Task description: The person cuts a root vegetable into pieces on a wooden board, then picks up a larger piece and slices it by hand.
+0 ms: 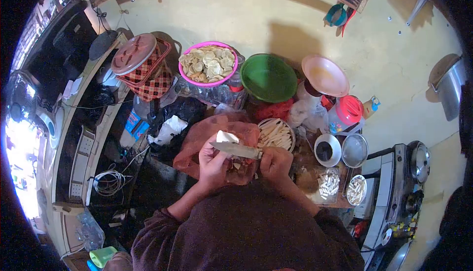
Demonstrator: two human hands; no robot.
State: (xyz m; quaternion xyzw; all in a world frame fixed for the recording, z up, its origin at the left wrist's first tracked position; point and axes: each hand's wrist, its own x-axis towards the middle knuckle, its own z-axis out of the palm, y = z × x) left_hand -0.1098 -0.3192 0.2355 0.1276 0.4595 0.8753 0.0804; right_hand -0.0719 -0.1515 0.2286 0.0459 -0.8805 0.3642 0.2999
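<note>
My left hand is closed around a white peeled piece, held up over a red mesh bag. In my right hand is the handle of a knife. Its broad blade points left and lies across the near side of the white piece, by my left fingers. Brown scraps lie on the mesh bag below the blade. Just beyond my right hand, a round bowl holds pale cut sticks.
Behind stand a pink basin of pale slices, a green basin and a pink bowl. To the right are a bowl of dark liquid, a strainer, cut white pieces and a stove.
</note>
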